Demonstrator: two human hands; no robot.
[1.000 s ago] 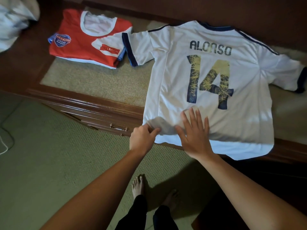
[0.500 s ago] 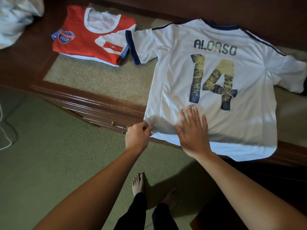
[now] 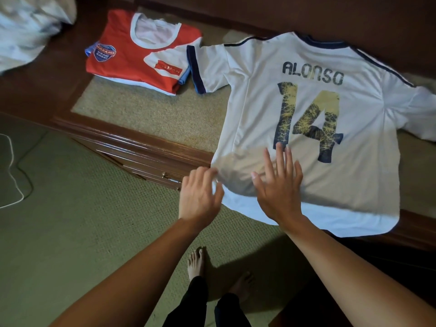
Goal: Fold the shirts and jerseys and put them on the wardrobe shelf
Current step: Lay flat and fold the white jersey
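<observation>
Right hand [image 3: 279, 192] lies flat, grip open, on the smooth white jersey [image 3: 306, 128]; left hand [image 3: 199, 194] loosely spread.

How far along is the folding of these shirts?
One looks done: the red jersey lies folded on the surface. In hand is the white Alonso 14 jersey, spread flat and unfolded, with the left hand at its lower corner and the right hand flat on it. A white pile waits at top left. Nothing is visibly shelved.
</observation>
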